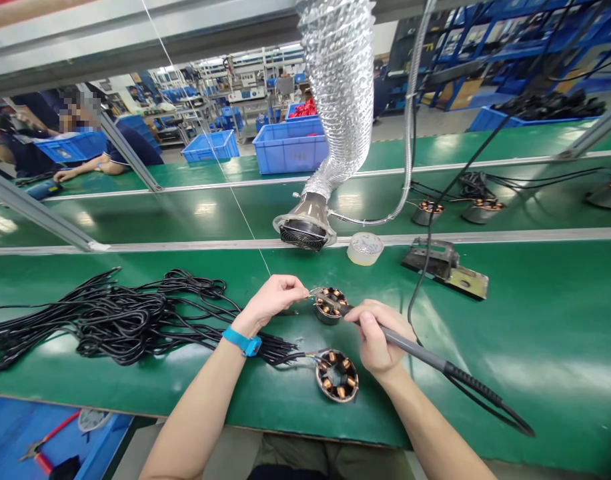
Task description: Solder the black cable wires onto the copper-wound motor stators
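Note:
My right hand (380,337) grips the grey handle of a soldering iron (410,347). Its tip reaches over the upper motor stator (329,313), a metal ring with copper coils. At that stator's left edge, my left hand (275,300) pinches a thin solder wire, mostly hidden by the fingers; a pale strand (243,215) comes down to this hand from overhead. Coloured lead ends show by the fingertips. Nearer to me lies a second stator (337,377), with a black cable (295,358) leading to its wires. A blue band (242,341) circles my left wrist.
Bundled black cables (130,320) cover the left of the green bench. Above the stators hangs a fume extractor hood (308,217). Behind are a tape roll (365,248) and a metal iron stand (445,267). Red-handled pliers (45,443) lie in a blue tray. Another person's arm (93,167) rests across the bench.

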A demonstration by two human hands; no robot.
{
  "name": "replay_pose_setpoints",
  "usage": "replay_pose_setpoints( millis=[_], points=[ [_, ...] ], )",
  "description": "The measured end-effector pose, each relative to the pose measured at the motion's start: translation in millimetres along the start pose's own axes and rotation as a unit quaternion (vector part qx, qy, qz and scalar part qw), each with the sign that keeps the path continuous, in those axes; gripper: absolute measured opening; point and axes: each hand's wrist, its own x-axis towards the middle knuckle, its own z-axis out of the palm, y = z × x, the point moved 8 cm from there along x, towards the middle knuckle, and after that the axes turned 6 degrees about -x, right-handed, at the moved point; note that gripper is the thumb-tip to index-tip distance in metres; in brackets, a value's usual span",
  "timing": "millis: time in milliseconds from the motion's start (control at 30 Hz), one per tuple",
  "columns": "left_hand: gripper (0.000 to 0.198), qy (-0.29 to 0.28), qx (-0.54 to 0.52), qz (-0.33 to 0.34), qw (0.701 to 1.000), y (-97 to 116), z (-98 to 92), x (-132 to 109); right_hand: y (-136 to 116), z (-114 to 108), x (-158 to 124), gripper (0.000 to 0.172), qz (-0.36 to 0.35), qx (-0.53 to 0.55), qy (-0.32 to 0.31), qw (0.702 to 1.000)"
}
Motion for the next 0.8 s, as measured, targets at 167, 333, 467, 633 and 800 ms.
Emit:
replay_pose_setpoints(
  millis=[167, 333, 467, 633, 800],
  points=[
    [0.029, -0.005, -0.002, 0.0, 1.0, -0.3, 1.0, 0.5, -1.6, -0.8, 0.2, 0.024, -0.003, 0.006, 0.005, 1.0],
    [0.029, -0.006, -0.001, 0.0, 1.0, -3.2, -0.3, 2.1, -1.9, -2.1, -0.1, 0.024, -0.005, 0.001, 0.011, 1.0],
    [0.029, -0.007, -0.006, -0.005, 1.0, -5.0, -0.9, 2.7, -1.1, -2.6, -1.0, 0.024, -0.012, 0.003, 0.018, 1.0],
    [0.029, -0.01, -0.007, -0.008, 1.0, -4.0, 0.3, 2.7, 0.4, -0.1, -1.2, 0.023, -0.005, 0.003, 0.013, 1.0],
    [0.027, -0.008, -0.001, -0.007, 1.0, -1.9, 1.1, 1.7, -1.7, 7.0, 0.5, 0.021, 0.011, -0.031, -0.003, 0.999]
  ],
)
